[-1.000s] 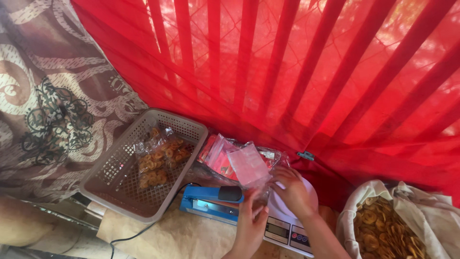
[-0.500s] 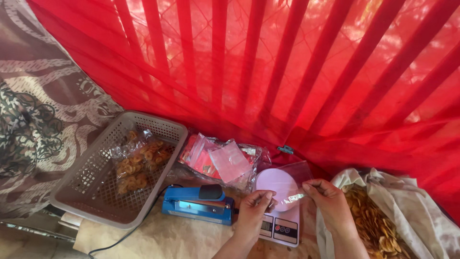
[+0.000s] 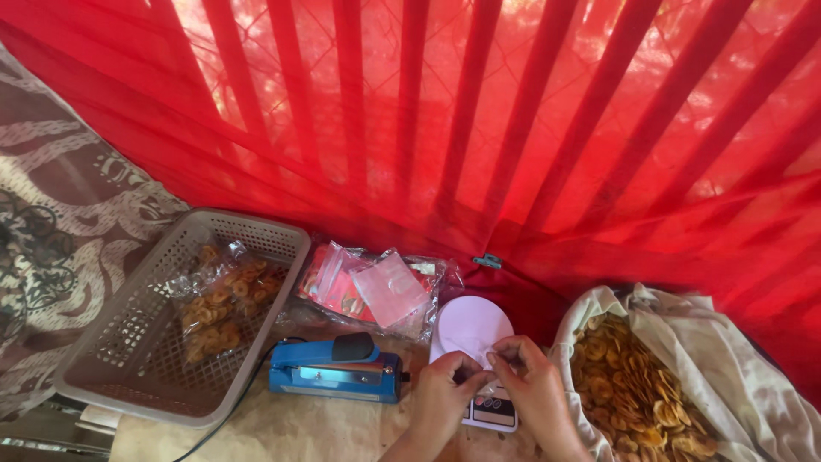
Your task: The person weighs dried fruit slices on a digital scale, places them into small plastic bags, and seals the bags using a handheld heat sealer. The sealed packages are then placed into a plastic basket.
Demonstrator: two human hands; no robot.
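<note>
My left hand [image 3: 442, 395] and my right hand [image 3: 532, 387] meet over the front of a small white kitchen scale [image 3: 473, 330], fingertips pinched together on a thin clear plastic bag [image 3: 489, 360] that is hard to make out. The scale's round platform carries nothing. A blue heat sealer [image 3: 335, 370] lies just left of my left hand. To the right of my right hand sits an open cloth sack [image 3: 753, 376] full of yellow fried chips [image 3: 637, 381].
A grey plastic basket [image 3: 128, 342] at the left holds filled clear bags of chips [image 3: 218, 299]. A pile of empty clear and red packets [image 3: 376, 287] lies behind the sealer. A red curtain [image 3: 479, 111] hangs behind everything. Patterned cloth [image 3: 60, 222] covers the left side.
My right hand has come back from the sack side to the scale, where both hands now pinch together. The view has shifted to the right.
</note>
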